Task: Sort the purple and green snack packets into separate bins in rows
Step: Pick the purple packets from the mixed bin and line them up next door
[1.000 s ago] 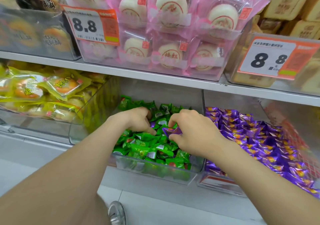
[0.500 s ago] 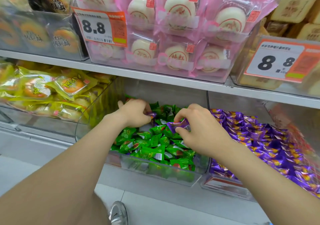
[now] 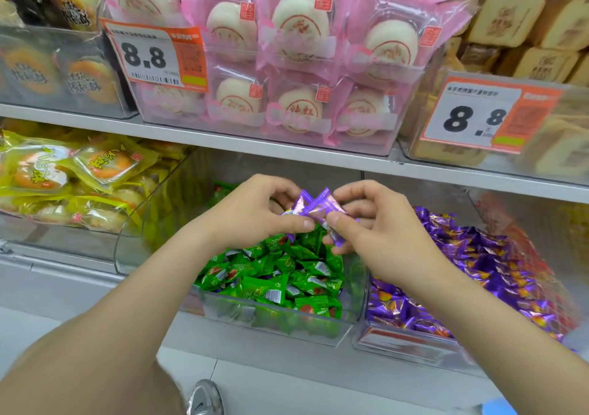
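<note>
- Both hands came up out of the green packets (image 3: 287,274) since the earlier frame; my left hand (image 3: 251,213) and right hand (image 3: 379,236) met above the green bin (image 3: 274,319).
- Fingers (image 3: 293,224) of both hands were clamped on the stray purple packets (image 3: 314,207), pinching the wrappers.
- I held them high, probably to avoid snagging greens; the purple bin (image 3: 411,341) sat just to the right, likely the drop target.

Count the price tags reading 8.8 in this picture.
2. The left price tag hangs at the pink bun bin's left edge on the upper shelf; the right price tag is on the brown cake bin. Others may be hidden.
</note>
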